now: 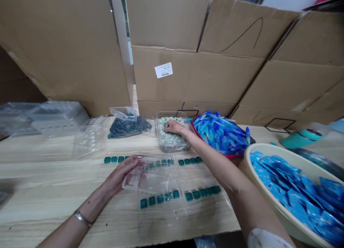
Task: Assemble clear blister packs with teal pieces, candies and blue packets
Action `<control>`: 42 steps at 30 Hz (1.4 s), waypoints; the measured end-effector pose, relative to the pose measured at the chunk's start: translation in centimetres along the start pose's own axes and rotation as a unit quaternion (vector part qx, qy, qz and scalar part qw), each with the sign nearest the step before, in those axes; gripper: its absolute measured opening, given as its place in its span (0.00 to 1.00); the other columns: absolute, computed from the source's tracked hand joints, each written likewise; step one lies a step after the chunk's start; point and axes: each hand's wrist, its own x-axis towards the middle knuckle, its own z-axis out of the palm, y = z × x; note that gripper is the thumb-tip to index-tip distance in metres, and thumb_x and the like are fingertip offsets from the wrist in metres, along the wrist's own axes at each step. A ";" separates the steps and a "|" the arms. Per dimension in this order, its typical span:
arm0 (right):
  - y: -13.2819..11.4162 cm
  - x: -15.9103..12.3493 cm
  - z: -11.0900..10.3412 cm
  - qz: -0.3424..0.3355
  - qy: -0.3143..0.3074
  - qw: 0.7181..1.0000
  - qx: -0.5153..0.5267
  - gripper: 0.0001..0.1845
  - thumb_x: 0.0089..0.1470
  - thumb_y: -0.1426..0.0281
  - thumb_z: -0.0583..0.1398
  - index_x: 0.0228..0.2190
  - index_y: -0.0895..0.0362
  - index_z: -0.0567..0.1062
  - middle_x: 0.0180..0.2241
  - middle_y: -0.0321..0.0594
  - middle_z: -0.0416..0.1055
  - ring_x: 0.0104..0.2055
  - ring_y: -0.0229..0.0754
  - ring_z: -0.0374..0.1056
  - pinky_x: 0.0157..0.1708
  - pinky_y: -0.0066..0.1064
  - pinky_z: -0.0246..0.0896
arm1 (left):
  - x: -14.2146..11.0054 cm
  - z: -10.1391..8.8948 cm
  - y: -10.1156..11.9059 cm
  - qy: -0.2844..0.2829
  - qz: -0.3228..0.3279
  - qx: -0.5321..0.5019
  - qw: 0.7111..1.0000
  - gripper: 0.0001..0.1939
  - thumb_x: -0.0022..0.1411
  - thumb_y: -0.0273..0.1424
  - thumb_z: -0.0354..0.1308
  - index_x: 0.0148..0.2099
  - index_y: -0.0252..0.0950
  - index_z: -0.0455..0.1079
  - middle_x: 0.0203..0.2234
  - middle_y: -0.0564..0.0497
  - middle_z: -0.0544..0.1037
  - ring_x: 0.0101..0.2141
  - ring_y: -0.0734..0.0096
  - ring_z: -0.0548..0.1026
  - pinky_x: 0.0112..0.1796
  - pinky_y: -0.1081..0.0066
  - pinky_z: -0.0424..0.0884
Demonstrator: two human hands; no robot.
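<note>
My left hand (pixel 121 175) grips the edge of a clear plastic tray (pixel 150 181), tilted above the table. Its thumb lies on the tray's rim, with the fingers behind it. At the back, my right hand (pixel 174 127) reaches into a clear plastic box (pixel 173 146) of small pale pink, cream and green pieces (pixel 170 137). Those fingers are bent together at the surface of the pieces; whatever is between them is hidden. Beneath and around the held tray, more clear trays lie flat, with rows of teal square pieces (pixel 203 193) in them.
Right of the box stands a red basin (pixel 233 156) of blue pen-like sticks (pixel 220 131). A cream tub (pixel 251 180) holds blue packets (pixel 292 194). A bag of dark teal pieces (pixel 126 126) and stacked clear trays (pixel 57 115) lie left. Cardboard (pixel 188 76) walls the back; a turquoise bottle (pixel 301 137) lies right.
</note>
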 end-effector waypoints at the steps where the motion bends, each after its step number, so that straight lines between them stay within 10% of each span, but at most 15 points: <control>1: -0.1 0.0 0.1 0.001 -0.001 1.000 -0.003 0.05 0.39 0.76 0.58 0.16 0.61 0.70 0.12 0.29 0.56 0.16 0.29 0.51 0.17 0.22 0.45 | 0.0 0.0 0.0 -0.003 0.001 0.002 1.000 0.19 0.53 0.34 0.62 0.47 0.36 0.67 0.37 0.44 0.79 0.26 0.66 0.78 0.25 0.72 0.73; 14: 1.2 0.2 -0.4 -0.029 -0.012 0.985 0.171 0.02 0.40 0.77 0.58 0.19 0.61 0.71 0.17 0.34 0.68 0.19 0.31 0.61 0.19 0.19 0.56 | 0.1 -0.4 -0.1 -0.021 0.007 -0.009 1.000 0.18 0.53 0.35 0.62 0.46 0.35 0.68 0.37 0.43 0.79 0.27 0.65 0.78 0.24 0.72 0.73; 22: 2.7 2.0 0.3 -0.078 0.085 0.990 0.086 0.15 0.36 0.82 0.58 0.30 0.61 0.75 0.23 0.32 0.70 0.25 0.32 0.64 0.25 0.20 0.57 | 0.1 -0.4 -0.1 -0.034 0.019 -0.005 0.999 0.17 0.56 0.35 0.61 0.46 0.35 0.67 0.37 0.44 0.79 0.28 0.65 0.78 0.26 0.71 0.73; 42: 3.5 0.2 0.1 -0.048 0.035 0.994 0.089 0.10 0.40 0.76 0.61 0.30 0.61 0.76 0.22 0.31 0.71 0.22 0.32 0.63 0.25 0.21 0.59 | 0.1 -0.6 -0.4 -0.048 0.022 0.005 0.999 0.20 0.53 0.38 0.62 0.47 0.35 0.67 0.40 0.42 0.77 0.30 0.64 0.78 0.26 0.71 0.72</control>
